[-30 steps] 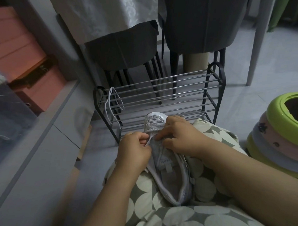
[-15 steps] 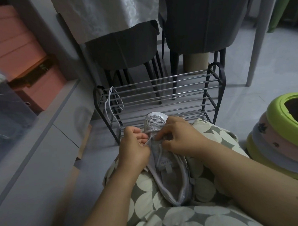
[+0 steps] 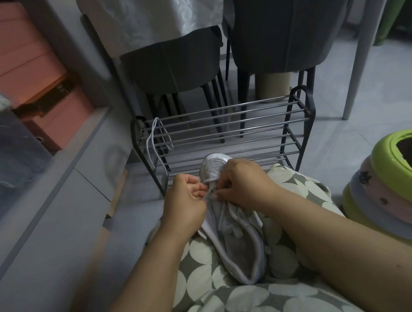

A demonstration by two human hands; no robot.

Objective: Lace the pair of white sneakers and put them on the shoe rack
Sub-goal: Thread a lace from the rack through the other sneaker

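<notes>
A white sneaker point(image 3: 236, 248) lies on my lap, toe pointing away toward the shoe rack point(image 3: 223, 134). My left hand point(image 3: 185, 203) pinches a white lace end at the sneaker's left eyelets near the toe. My right hand point(image 3: 245, 184) covers the right front of the shoe, fingers curled and pinching the lace or upper there. A second white lace point(image 3: 153, 143) hangs over the rack's left end. The other sneaker is not in view.
Two dark chairs point(image 3: 173, 63) stand right behind the rack under a table with a pale cloth. A grey cabinet point(image 3: 50, 219) runs along my left. Stacked coloured plastic stools point(image 3: 388, 184) sit on the tiled floor at right.
My left hand has drawn slightly left and away from the shoe, pulling the lace end out. My right hand has stayed on the sneaker's front.
</notes>
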